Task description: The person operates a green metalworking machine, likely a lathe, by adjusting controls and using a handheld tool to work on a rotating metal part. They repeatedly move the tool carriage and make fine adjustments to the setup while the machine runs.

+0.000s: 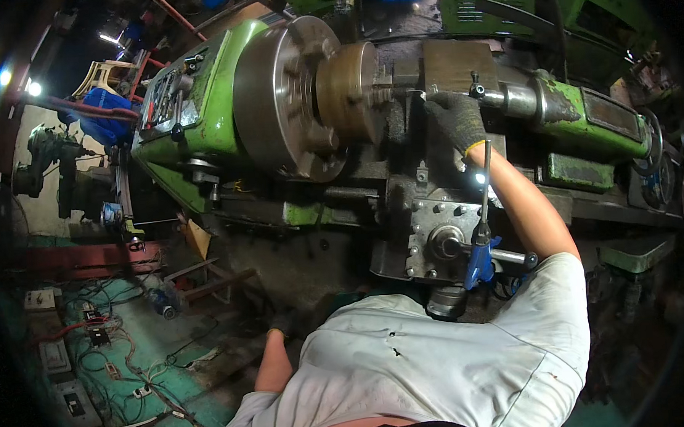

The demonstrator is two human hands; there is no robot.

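A large green lathe holds a thick, round brownish metal workpiece (346,91) in its wide chuck (287,101). The chuck's outline looks smeared. My right hand (458,121), in a dark glove with a yellow cuff, reaches to the tool post area, right of the workpiece and below a rusty metal block (459,65). Its fingers blend into the dark metal, so their grip is unclear. Low by my left side, my left hand (287,320) wears a similar glove and is mostly lost in shadow. A blue air blow gun (479,262) with a long nozzle stands beside the carriage handle (516,258).
The green tailstock (593,118) with its handwheel (650,143) is at the right. On the headstock are control levers and a tray of small tools (170,99). Cables and electrical boxes (75,404) lie across the green floor at lower left, near a metal frame (211,284).
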